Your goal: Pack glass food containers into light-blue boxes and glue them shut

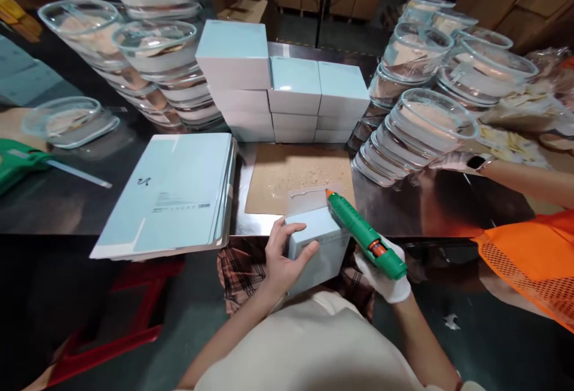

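Flat box blanks [173,194] left of cardboard sheet [298,177]. Behind the sheet, stacked boxes [287,95]. Glass bowl stacks [417,134] right of them.

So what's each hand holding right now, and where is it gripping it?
The left hand grips the pale blue box by its left side, near the top corner. The gloved right hand holds the green glue gun at its rear handle end.

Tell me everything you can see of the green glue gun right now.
The glue gun is green plastic with an orange nozzle tip and an orange part showing in its body. The right hand, in a white glove, grips its rear end. It lies slanted, nozzle up and to the left, tip at the open flap of the pale blue box that the bare left hand steadies. No cord is visible.
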A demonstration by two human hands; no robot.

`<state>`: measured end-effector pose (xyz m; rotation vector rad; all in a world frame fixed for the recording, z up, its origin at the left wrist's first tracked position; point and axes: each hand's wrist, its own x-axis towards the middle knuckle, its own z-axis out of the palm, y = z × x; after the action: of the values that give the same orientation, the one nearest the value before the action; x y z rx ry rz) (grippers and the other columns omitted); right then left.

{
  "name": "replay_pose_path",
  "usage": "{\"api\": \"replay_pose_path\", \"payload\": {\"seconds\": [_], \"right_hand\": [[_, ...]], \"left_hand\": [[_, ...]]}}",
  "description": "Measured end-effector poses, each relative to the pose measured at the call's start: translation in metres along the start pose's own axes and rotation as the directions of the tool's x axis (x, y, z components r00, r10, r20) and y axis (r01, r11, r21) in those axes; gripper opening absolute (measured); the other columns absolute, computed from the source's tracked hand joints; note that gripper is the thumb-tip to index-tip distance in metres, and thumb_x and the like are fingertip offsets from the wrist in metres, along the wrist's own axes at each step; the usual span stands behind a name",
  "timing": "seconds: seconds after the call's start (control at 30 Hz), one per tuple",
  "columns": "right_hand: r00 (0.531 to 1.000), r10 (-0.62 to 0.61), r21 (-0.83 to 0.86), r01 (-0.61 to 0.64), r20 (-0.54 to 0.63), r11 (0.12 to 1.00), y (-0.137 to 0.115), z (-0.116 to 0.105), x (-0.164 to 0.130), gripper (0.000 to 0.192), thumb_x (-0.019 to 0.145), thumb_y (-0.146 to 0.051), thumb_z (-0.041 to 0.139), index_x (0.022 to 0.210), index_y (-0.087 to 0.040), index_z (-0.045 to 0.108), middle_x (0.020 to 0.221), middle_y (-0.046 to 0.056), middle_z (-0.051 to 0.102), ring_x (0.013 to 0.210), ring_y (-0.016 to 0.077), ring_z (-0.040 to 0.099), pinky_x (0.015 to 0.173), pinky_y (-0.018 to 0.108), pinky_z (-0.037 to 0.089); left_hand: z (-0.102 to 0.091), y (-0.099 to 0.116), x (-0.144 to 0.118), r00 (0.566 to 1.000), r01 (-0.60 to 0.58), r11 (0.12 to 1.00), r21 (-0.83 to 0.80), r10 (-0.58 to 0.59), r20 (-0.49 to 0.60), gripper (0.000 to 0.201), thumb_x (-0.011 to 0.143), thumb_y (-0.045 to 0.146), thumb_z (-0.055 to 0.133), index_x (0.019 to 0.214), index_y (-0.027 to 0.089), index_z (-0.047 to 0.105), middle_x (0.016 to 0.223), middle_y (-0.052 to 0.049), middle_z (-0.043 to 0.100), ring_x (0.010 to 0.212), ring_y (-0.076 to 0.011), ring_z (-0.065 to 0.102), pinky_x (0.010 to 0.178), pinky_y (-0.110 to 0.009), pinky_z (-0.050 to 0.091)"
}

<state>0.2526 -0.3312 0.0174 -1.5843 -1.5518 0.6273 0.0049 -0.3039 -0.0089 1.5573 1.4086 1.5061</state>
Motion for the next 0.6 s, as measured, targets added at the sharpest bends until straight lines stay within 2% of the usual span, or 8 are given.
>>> {"api": "replay_pose_path", "payload": {"seconds": [0.1,0.2,0.3,0.4,0.47,0.5,0.53,0.6], "right_hand": [[0.979,0.205,0.152,-0.200,-0.020,0.968,0.013,-0.010,0.012,0.025,0.070,-0.044,0.083,0.080,-0.024,0.071,0.077,0.005,0.075,0.066,0.0245,0.069,0.066,0.040,0.059],[0.887,0.456,0.337,-0.453,0.076,0.825,0.020,-0.009,0.041,0.037,0.066,-0.051,0.081,0.085,-0.020,0.073,0.076,0.007,0.077,0.053,0.0189,0.061,0.047,0.031,0.050],[0.831,0.516,0.359,-0.555,0.205,0.750,0.031,-0.009,0.078,0.052,0.070,-0.062,0.072,0.092,-0.015,0.073,0.075,0.011,0.078,0.046,0.0170,0.058,0.039,0.028,0.043],[0.715,0.616,0.187,-0.690,0.332,0.700,0.037,-0.023,0.107,0.053,0.082,-0.066,0.066,0.079,-0.014,0.071,0.062,0.014,0.073,0.044,0.0200,0.063,0.042,0.030,0.050],[0.642,0.690,-0.021,-0.727,0.334,0.687,0.032,-0.036,0.115,0.051,0.084,-0.064,0.070,0.067,-0.015,0.068,0.049,0.011,0.066,0.040,0.0191,0.060,0.040,0.028,0.047],[0.666,0.689,-0.083,-0.699,0.286,0.710,0.025,-0.040,0.116,0.050,0.082,-0.062,0.075,0.065,-0.016,0.068,0.046,0.008,0.062,0.039,0.0174,0.058,0.039,0.026,0.044],[0.729,0.643,-0.086,-0.643,0.236,0.761,0.015,-0.040,0.115,0.047,0.080,-0.060,0.079,0.067,-0.016,0.070,0.047,0.006,0.063,0.041,0.0163,0.058,0.040,0.024,0.044],[0.871,0.452,0.053,-0.469,0.190,0.881,-0.009,-0.029,0.108,0.042,0.076,-0.057,0.084,0.086,-0.017,0.078,0.066,0.005,0.074,0.057,0.0175,0.067,0.052,0.025,0.051]], "left_hand": [[-0.007,-0.004,0.001,1.000,0.027,1.000,-0.014,-0.028,-0.014,0.031,0.085,0.047,0.080,0.103,0.023,0.075,0.113,-0.008,0.072,0.121,-0.0300,0.064,0.103,-0.042,0.051],[-0.013,-0.003,0.003,0.998,0.063,0.996,-0.057,-0.064,-0.007,0.031,0.083,0.046,0.081,0.103,0.023,0.074,0.111,-0.008,0.070,0.119,-0.0309,0.064,0.102,-0.041,0.050],[-0.017,0.001,0.006,0.992,0.124,0.983,-0.139,-0.125,0.005,0.036,0.081,0.049,0.083,0.102,0.022,0.072,0.113,-0.007,0.066,0.110,-0.0283,0.065,0.092,-0.036,0.052],[-0.021,0.006,0.008,0.986,0.163,0.961,-0.225,-0.165,0.009,0.042,0.078,0.055,0.084,0.101,0.023,0.070,0.112,-0.006,0.063,0.101,-0.0244,0.065,0.086,-0.032,0.052],[-0.023,0.009,0.009,0.982,0.188,0.946,-0.264,-0.187,0.029,0.043,0.077,0.057,0.083,0.101,0.023,0.069,0.109,-0.005,0.061,0.097,-0.0224,0.064,0.084,-0.031,0.051],[-0.023,0.010,0.009,0.980,0.199,0.939,-0.282,-0.196,0.040,0.044,0.077,0.057,0.083,0.100,0.024,0.068,0.108,-0.005,0.061,0.095,-0.0216,0.063,0.083,-0.030,0.051],[-0.023,0.010,0.010,0.978,0.209,0.931,-0.299,-0.202,0.055,0.044,0.076,0.057,0.084,0.100,0.024,0.067,0.108,-0.004,0.060,0.093,-0.0209,0.062,0.081,-0.030,0.051],[-0.021,0.011,0.011,0.976,0.217,0.917,-0.336,-0.196,0.095,0.044,0.076,0.057,0.084,0.098,0.024,0.066,0.105,-0.004,0.059,0.089,-0.0202,0.062,0.079,-0.030,0.050]]}}
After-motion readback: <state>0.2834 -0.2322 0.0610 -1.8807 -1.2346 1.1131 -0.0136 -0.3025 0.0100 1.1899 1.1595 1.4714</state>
